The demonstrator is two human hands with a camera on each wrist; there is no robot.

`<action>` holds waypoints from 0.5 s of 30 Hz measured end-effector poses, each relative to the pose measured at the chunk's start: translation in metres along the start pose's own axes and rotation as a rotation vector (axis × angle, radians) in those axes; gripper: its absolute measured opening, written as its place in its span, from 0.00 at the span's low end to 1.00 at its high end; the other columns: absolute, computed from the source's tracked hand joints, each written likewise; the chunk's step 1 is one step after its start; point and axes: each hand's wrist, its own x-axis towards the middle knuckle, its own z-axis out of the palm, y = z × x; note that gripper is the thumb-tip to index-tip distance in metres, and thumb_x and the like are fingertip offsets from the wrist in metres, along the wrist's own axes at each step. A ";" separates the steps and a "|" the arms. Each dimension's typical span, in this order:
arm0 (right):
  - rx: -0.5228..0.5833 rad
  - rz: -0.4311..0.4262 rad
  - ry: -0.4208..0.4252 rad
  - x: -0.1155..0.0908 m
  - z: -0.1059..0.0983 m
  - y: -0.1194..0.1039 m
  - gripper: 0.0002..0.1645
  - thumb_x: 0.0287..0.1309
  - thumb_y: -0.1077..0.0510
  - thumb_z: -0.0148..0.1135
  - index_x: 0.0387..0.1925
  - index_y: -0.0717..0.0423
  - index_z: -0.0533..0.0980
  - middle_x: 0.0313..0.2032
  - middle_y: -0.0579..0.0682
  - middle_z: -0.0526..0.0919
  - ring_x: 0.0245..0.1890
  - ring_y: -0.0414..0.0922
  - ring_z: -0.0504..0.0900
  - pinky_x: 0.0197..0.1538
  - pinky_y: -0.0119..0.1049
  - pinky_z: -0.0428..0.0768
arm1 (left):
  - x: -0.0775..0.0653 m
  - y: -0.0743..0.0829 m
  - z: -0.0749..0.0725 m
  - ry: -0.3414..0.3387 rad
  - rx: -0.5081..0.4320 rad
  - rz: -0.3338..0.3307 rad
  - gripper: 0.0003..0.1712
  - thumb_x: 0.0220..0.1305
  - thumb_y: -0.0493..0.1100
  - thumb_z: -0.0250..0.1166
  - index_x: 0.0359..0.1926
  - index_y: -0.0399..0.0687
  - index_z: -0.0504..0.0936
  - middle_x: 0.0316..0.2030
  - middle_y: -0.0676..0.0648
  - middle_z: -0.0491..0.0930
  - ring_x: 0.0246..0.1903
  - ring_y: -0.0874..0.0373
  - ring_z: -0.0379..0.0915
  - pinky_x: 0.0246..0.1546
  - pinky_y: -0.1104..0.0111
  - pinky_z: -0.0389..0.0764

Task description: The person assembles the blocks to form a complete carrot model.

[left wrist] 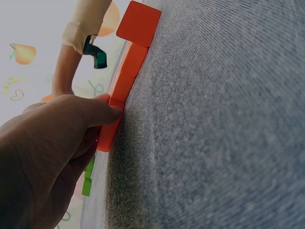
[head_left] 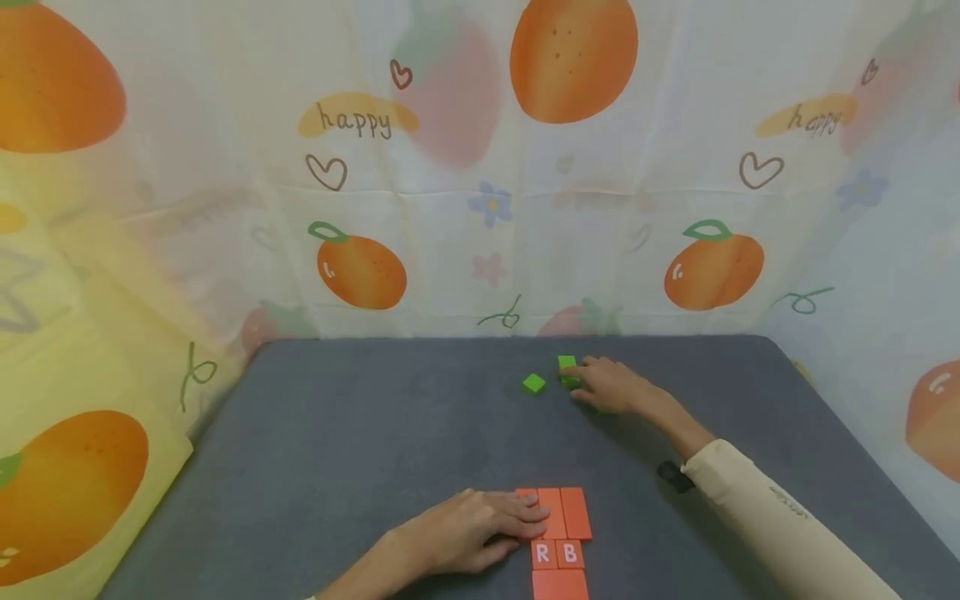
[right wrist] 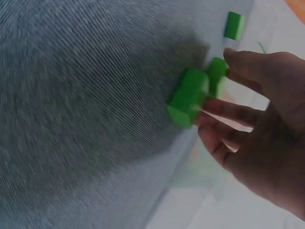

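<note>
In the head view my left hand point(head_left: 480, 529) lies with its fingers over the upper left of a flat arrangement of orange blocks point(head_left: 576, 512). The left wrist view shows my left thumb against the side of an orange block point(left wrist: 110, 131). Farther back on the table, my right hand point(head_left: 611, 385) is among green blocks, its index finger across a green block point(head_left: 567, 362). In the right wrist view my right fingers are spread, some reaching behind a nearer green block point(right wrist: 188, 98); thumb and index are close to a second green block point(right wrist: 217, 76).
A separate green block point(head_left: 534, 383) sits left of my right hand. Two small orange tiles with white R point(head_left: 543, 553) and B point(head_left: 571, 553) lie between larger orange pieces. A fruit-print cloth point(head_left: 450, 233) hangs behind the dark grey table point(head_left: 360, 417).
</note>
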 end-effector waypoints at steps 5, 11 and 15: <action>0.046 0.034 0.003 0.005 0.003 0.000 0.16 0.74 0.56 0.62 0.58 0.57 0.77 0.49 0.58 0.84 0.46 0.54 0.83 0.46 0.55 0.83 | 0.001 0.000 0.000 -0.007 -0.003 -0.003 0.20 0.77 0.42 0.61 0.67 0.52 0.82 0.68 0.53 0.79 0.72 0.62 0.72 0.71 0.69 0.76; 0.068 0.094 0.059 0.010 0.008 -0.001 0.19 0.71 0.57 0.66 0.57 0.60 0.75 0.47 0.59 0.85 0.43 0.54 0.84 0.42 0.51 0.83 | 0.001 0.000 0.001 -0.010 0.012 0.005 0.21 0.78 0.42 0.61 0.68 0.52 0.81 0.69 0.53 0.79 0.72 0.62 0.72 0.72 0.69 0.75; 0.073 0.123 0.089 0.013 0.010 0.000 0.16 0.69 0.63 0.61 0.56 0.62 0.77 0.46 0.59 0.86 0.41 0.53 0.84 0.36 0.45 0.77 | 0.000 -0.001 0.002 -0.010 0.021 0.002 0.21 0.78 0.41 0.61 0.68 0.53 0.81 0.69 0.54 0.79 0.72 0.62 0.72 0.71 0.69 0.75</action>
